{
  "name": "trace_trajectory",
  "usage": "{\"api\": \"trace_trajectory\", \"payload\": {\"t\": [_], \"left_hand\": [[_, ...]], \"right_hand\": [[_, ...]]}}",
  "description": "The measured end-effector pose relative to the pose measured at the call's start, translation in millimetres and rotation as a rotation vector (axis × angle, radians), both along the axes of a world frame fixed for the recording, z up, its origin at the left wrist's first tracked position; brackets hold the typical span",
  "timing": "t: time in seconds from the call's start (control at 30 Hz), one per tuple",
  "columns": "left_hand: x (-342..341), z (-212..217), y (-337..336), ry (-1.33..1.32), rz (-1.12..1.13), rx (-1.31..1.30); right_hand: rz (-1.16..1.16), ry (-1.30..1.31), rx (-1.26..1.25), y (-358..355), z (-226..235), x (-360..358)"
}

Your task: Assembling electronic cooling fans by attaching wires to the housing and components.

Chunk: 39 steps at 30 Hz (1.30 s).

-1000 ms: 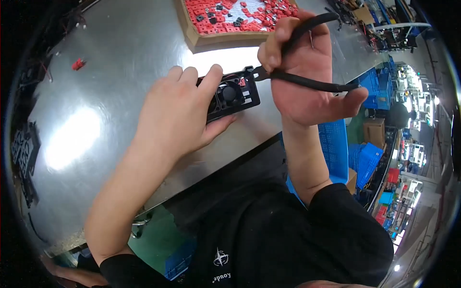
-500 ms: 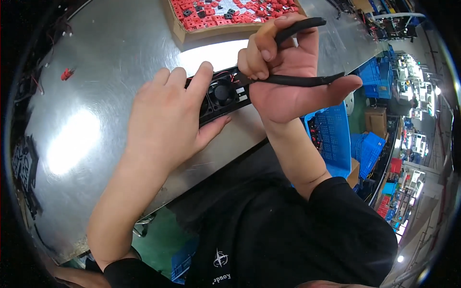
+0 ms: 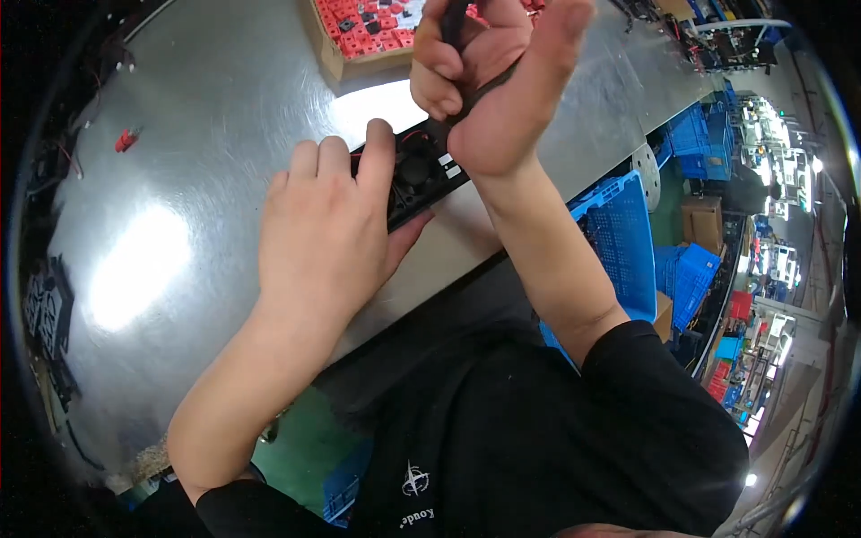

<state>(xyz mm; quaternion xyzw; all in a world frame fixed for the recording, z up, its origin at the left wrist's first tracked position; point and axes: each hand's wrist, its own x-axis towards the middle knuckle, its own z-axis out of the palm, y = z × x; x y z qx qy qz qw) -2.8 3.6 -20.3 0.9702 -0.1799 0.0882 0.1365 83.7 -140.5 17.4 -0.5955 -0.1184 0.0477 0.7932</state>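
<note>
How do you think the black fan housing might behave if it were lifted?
The black fan housing would probably be stiff, judging by its straight edges in the left hand. Its exposed fan may be fragile, and the thin red wire looks floppy enough to snag.

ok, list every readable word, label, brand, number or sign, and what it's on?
Shirt: white star-shaped emblem, short white word under it; lettering not reproduced here.
Fan housing: white patches, too small to read any text.
Blue crates, right: any markings too small to read.
No numbers legible.
</note>
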Motion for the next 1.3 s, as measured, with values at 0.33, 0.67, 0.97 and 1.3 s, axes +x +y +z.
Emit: {"api": "trace_trajectory", "payload": {"t": [0.33, 0.67, 0.97, 1.3], "left_hand": [[-1.9, 4.7, -3.0, 0.001, 0.0, -0.012], [7.0, 11.0, -4.5, -0.053, -0.057, -0.049], [6.1, 0.0, 3.8, -0.029, -0.075, -0.033], [-20.5, 13.4, -20.7, -0.31, -0.482, -0.061]], "right_hand": [[0.117, -0.366, 0.421, -53.7, -22.6, -16.3], [-0.196, -0.321, 0.176, -28.2, -20.1, -15.5], [0.024, -0.377, 0.155, -50.2, -14.8, -35.8], [0.252, -0.004, -0.614, -146.1, 14.8, -90.8]]}}
